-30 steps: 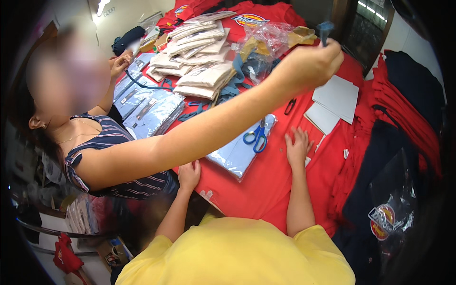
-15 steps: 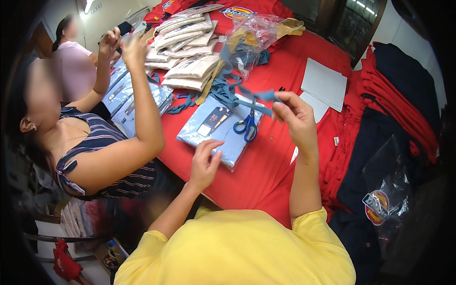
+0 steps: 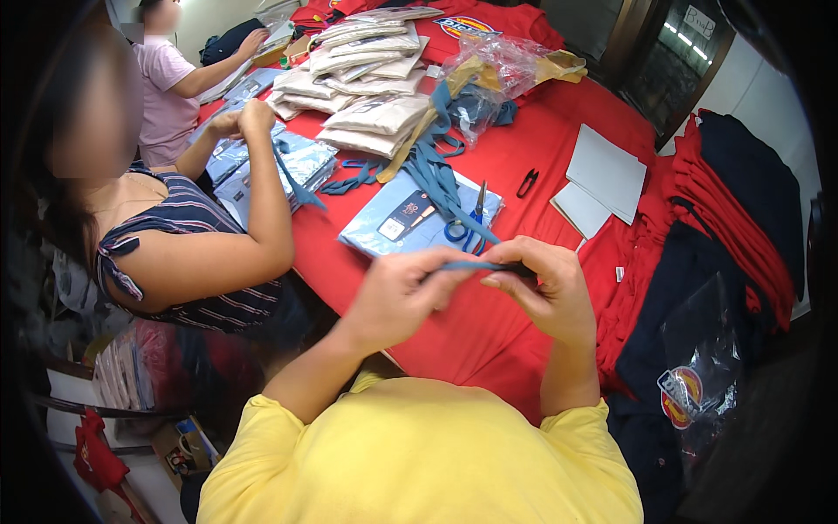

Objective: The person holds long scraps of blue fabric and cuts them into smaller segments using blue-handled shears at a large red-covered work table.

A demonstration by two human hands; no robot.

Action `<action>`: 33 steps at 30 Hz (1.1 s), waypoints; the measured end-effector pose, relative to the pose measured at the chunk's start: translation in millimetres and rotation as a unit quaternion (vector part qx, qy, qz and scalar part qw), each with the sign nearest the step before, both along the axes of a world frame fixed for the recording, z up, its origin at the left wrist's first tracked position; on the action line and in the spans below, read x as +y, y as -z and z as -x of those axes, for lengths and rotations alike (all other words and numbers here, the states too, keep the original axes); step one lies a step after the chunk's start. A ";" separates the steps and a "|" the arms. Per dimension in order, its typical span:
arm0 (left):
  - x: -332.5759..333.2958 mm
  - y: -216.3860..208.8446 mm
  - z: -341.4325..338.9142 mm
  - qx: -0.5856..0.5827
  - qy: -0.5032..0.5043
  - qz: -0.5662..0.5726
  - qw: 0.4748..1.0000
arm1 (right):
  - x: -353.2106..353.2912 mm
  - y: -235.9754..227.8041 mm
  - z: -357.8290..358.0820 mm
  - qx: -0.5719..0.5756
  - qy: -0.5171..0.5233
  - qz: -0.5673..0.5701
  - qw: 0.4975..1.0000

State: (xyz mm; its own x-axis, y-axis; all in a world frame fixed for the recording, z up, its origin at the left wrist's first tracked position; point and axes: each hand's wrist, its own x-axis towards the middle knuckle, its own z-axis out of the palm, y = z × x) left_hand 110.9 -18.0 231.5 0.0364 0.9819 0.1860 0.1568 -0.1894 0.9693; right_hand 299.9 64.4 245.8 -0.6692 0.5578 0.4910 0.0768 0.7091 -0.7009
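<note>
A narrow blue fabric strip runs between my two hands, above the near side of the table. One end is pinched by the fingers of my left hand, which is slightly blurred. My right hand grips the strip too, with a dark bit at its fingertips that I cannot make out. Just beyond lies a folded light-blue garment in clear plastic, with a dark tag on top. Blue-handled scissors rest on its right part. A tangle of blue strips trails over its far edge.
Black thread snips and white cards lie on the red-covered table. Beige packets are stacked behind. Red and navy garments pile up at right. One co-worker stands close at left, another farther back.
My left hand has risen from beside the packaged garment and taken hold of the strip. My right hand has come down nearer me. The close co-worker's raised hands have lowered.
</note>
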 end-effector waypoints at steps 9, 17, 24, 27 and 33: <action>-120.9 -60.7 148.9 -0.125 -0.260 -0.350 0.891 | 154.8 54.7 -14.6 -0.241 0.162 -0.112 0.950; -111.0 -6.5 121.6 0.153 -0.143 0.072 0.975 | 203.8 -3.5 -111.5 0.266 0.333 0.089 0.900; -82.9 31.6 105.4 0.148 0.019 0.187 0.971 | 165.9 17.2 -99.6 0.257 0.186 0.192 0.929; -61.1 47.4 75.6 0.238 0.115 0.030 0.964 | 90.1 14.3 -15.6 0.109 -0.035 0.146 0.983; -31.3 33.9 33.2 0.296 0.114 -0.233 0.919 | 26.6 19.9 23.1 -0.059 -0.362 0.173 0.914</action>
